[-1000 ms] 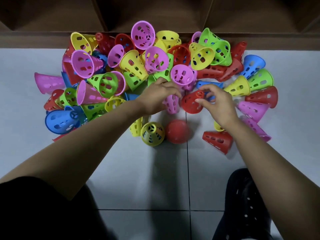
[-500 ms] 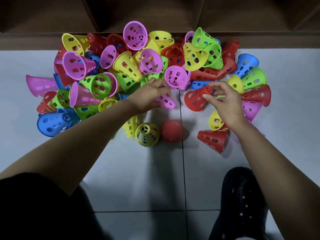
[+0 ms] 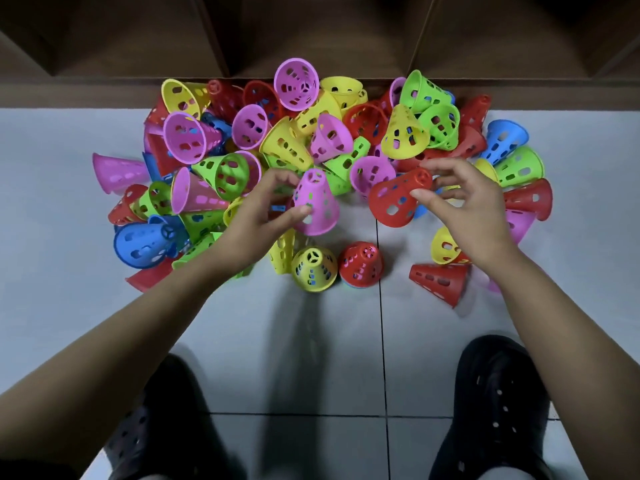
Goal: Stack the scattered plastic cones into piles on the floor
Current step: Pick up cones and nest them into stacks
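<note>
A heap of perforated plastic cones [image 3: 304, 133] in pink, yellow, green, red and blue lies on the pale floor against a brown wooden base. My left hand [image 3: 263, 213] grips a pink cone [image 3: 317, 206], lifted and upright with its narrow end up. My right hand [image 3: 460, 202] pinches a red cone [image 3: 398, 199] by its narrow end, tilted with its wide mouth down-left. Below them an upright yellow cone [image 3: 313, 268] and an upright red cone [image 3: 362, 265] stand side by side on the tile.
A red cone [image 3: 440, 280] lies on its side at the right, a yellow one [image 3: 446, 251] behind it. My two dark shoes [image 3: 498, 403] rest on the floor at the bottom. The wooden shelf base [image 3: 86, 95] runs along the back of the heap.
Both hands have lifted their cones out of the heap and drawn them toward me. The pink cone has turned upright in my left hand; the red cone now hangs clear of the pile.
</note>
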